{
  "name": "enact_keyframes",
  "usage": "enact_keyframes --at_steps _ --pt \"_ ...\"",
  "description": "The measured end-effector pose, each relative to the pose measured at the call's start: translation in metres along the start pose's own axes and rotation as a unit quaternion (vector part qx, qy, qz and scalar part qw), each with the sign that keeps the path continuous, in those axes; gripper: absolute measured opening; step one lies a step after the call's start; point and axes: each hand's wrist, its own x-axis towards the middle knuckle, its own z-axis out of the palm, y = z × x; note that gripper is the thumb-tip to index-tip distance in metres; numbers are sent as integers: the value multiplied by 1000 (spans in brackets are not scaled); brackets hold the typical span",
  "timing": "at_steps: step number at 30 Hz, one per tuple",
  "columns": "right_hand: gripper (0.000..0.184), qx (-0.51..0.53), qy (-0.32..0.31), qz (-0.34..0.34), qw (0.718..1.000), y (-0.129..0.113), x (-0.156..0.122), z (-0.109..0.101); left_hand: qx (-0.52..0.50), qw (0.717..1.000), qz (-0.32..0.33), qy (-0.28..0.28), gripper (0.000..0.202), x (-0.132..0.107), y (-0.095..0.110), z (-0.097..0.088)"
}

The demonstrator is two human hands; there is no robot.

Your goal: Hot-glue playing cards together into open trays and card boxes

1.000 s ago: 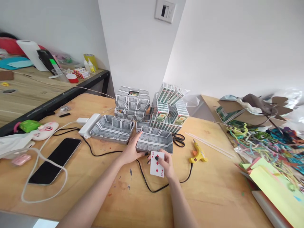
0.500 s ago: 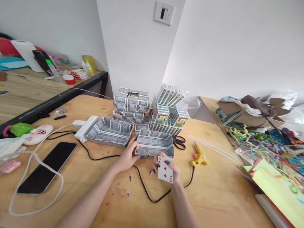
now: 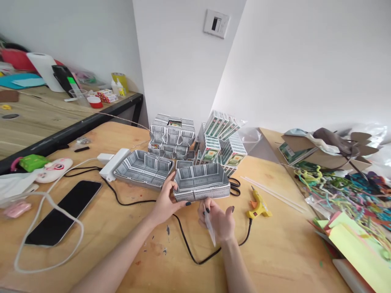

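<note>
A shallow box built of grey-patterned playing cards (image 3: 203, 192) is tilted up at its near side. My left hand (image 3: 166, 201) is closed on its left end, thumb along the near lower edge. Below the box, my right hand (image 3: 218, 219) pinches a playing card (image 3: 210, 226), turned nearly edge-on, while its thumb points away and its fingertips are close to the box's underside. A second open card box (image 3: 143, 169) lies to the left. Behind stands a closed block covered in cards (image 3: 172, 136).
Stacked card packs (image 3: 221, 146) stand at the back. Scissors (image 3: 234, 186) and a yellow glue gun (image 3: 258, 204) with a black cord lie right of the box. A phone (image 3: 64, 213), white cable and power strip (image 3: 114, 164) occupy the left; coloured scraps (image 3: 342, 191) cover the right.
The box's near side has been lifted and its front wall now shows. My right hand has turned the card from face-on to nearly edge-on, under the box. The view has shifted slightly.
</note>
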Motion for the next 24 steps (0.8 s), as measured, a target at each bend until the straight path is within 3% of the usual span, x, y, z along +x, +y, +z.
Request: enact_keyframes --at_steps 5,11,15,20,24 --pt "30 -36 52 -25 998 -4 1 2 71 997 16 13 52 -5 -2 4" --pt "37 -69 147 -20 987 -3 4 5 230 968 98 13 38 -7 13 2" --pt "27 -81 197 -20 977 -1 4 5 289 941 178 13 34 -7 19 2" --pt "22 -46 220 -79 971 -8 -1 -3 245 946 213 7 44 -9 19 1" --pt "17 -45 321 -186 927 -20 -8 -16 195 960 199 21 51 -10 17 -2"
